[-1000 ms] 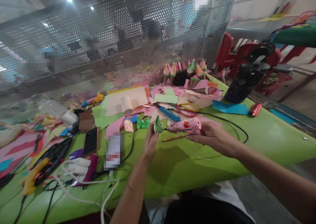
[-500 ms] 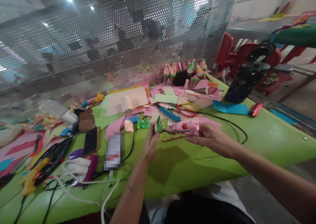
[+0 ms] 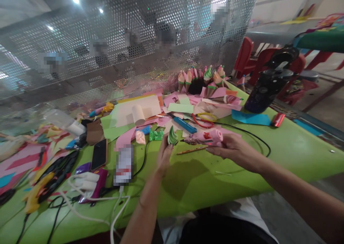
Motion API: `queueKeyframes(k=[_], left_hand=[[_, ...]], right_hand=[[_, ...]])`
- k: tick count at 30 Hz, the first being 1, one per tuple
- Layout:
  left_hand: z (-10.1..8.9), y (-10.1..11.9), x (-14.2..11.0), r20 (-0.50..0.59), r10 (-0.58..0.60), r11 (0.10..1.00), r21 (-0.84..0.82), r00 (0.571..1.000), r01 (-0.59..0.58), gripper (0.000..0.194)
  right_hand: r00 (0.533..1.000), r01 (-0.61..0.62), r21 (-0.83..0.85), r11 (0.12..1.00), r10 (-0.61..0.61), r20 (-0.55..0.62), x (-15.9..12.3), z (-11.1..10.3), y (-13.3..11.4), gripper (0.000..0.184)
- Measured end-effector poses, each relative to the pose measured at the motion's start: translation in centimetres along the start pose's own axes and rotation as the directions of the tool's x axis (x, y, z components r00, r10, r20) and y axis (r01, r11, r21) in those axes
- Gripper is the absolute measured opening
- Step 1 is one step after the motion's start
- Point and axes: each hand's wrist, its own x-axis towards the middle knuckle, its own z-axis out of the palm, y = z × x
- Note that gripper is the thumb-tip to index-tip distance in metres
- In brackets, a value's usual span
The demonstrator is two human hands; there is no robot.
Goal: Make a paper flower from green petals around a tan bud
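Observation:
Between the fingers of my left hand [image 3: 164, 151] is a small green paper swirl [image 3: 172, 135], shaped like soft-serve ice cream, its point upward. My right hand [image 3: 231, 148] is wrapped round a pink hot glue gun [image 3: 208, 137], held roughly level with its dark nozzle pointing left at the swirl. A small gap shows between nozzle and swirl. Under the glue gun, a thin patterned pencil [image 3: 191, 150] lies on the green table [image 3: 193, 186]. Just behind the hands are a blue utility knife [image 3: 185, 125] and a green wrapped piece [image 3: 156, 135].
Finished paper ice cream cones [image 3: 211, 79] stand at the back by a perforated metal screen [image 3: 115, 39]. Paper sheets [image 3: 118, 118], red-and-yellow-handled scissors [image 3: 202, 119] and a dark tumbler [image 3: 264, 88] lie about. At left are phones [image 3: 99, 154], white cables [image 3: 88, 215] and a yellow glue gun [image 3: 40, 192].
My right hand has drawn the glue gun slightly to the right, away from the green swirl, widening the gap. My left hand and the swirl have barely moved.

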Motion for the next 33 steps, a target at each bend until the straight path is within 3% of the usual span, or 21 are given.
queueKeyframes(k=[2,6,9,11,14,17,19,21,24,29,33], left_hand=[[0.0,0.1,0.0,0.001,-0.016,1.0,-0.01,1.0,0.016,0.041],[-0.1,0.4,-0.2,0.025,-0.02,1.0,0.0,0.999,0.02,0.04],[-0.1,0.4,-0.2,0.06,-0.022,1.0,-0.021,0.998,0.023,0.042],[-0.2,0.2,-0.2,0.073,-0.024,0.999,-0.044,0.997,0.027,0.043],[-0.3,-0.1,-0.2,0.085,-0.028,0.997,-0.068,0.996,0.034,0.045],[-0.2,-0.3,-0.1,0.094,-0.037,0.995,-0.085,0.995,0.045,0.046],[-0.1,-0.4,-0.1,0.079,-0.047,0.994,-0.091,0.996,0.054,0.046],[0.0,-0.4,0.0,0.057,-0.059,0.993,-0.099,0.997,0.065,0.046],[0.1,-0.4,0.1,0.069,-0.066,0.991,-0.114,0.995,0.074,0.047],[-0.1,-0.6,0.1,0.105,-0.056,0.991,-0.116,0.993,0.068,0.048],[-0.1,-0.9,0.1,0.111,-0.061,0.989,-0.125,0.992,0.075,0.048]], right_hand=[[0.996,-0.091,0.058,0.994,0.092,-0.001,-0.3,-0.8,0.9,0.051],[0.97,-0.218,0.05,0.975,0.211,0.117,-1.1,-2.9,3.4,0.062],[0.948,-0.266,-0.092,0.96,0.277,0.154,-1.6,-4.2,5.3,0.066],[0.959,-0.24,-0.261,0.935,0.271,0.087,-2.0,-4.8,6.3,0.063],[0.979,-0.203,-0.568,0.798,0.153,-0.136,-2.8,-5.3,6.5,0.054],[0.959,-0.149,-0.698,0.7,-0.069,-0.274,-3.1,-5.2,4.8,0.043],[0.941,0.05,-0.662,0.748,-0.258,-0.221,-2.6,-4.4,3.0,0.035],[0.909,0.286,-0.513,0.81,-0.398,-0.121,-1.5,-3.0,1.1,0.028],[0.845,0.474,-0.352,0.807,-0.529,-0.076,0.8,-0.3,-1.0,0.018],[0.775,0.594,-0.252,0.764,-0.627,-0.077,3.8,3.3,-2.1,0.012],[0.774,0.584,-0.284,0.761,-0.627,-0.09,4.8,4.1,-1.9,0.014]])
